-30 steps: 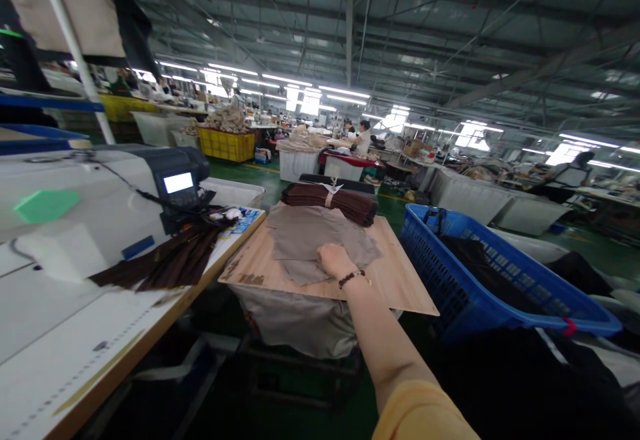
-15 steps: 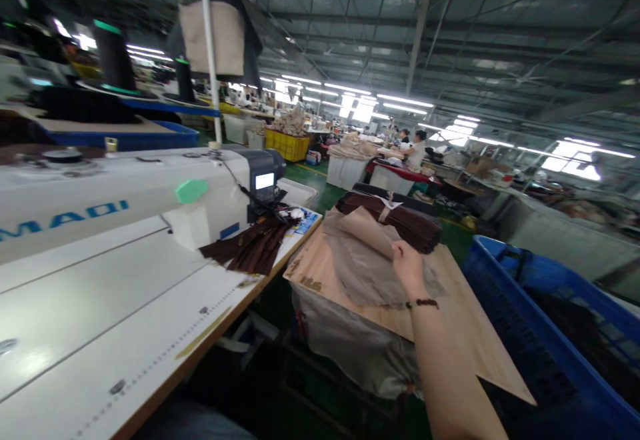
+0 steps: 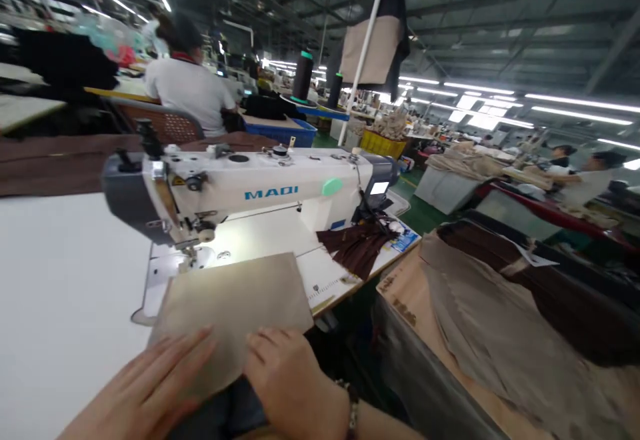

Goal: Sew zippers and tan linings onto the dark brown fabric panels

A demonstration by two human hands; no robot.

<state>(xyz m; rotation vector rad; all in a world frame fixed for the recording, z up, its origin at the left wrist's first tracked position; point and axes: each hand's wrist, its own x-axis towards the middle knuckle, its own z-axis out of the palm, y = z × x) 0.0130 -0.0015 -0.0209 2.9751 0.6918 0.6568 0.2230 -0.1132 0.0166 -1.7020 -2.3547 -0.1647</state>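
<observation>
A tan fabric piece (image 3: 235, 307) lies on the white sewing table in front of the MAQI sewing machine (image 3: 250, 190). My left hand (image 3: 145, 393) rests flat on its near left edge, fingers stretched out. Beside it, my right hand (image 3: 293, 380), with a bead bracelet on the wrist, presses the near right edge with fingers flat. The machine's needle area (image 3: 193, 243) stands just beyond the fabric's far left corner.
Dark brown strips (image 3: 357, 250) lie by the machine's right end. To the right, a wooden board (image 3: 400, 290) carries tan fabric pieces (image 3: 495, 340) and a dark brown bundle (image 3: 560, 293). A person in a white shirt (image 3: 187, 90) sits behind the machine. Other workers are far right.
My view swung left from the board to the sewing machine. My right hand brought a tan piece off the stack onto the sewing table, and my left hand came into view on it.
</observation>
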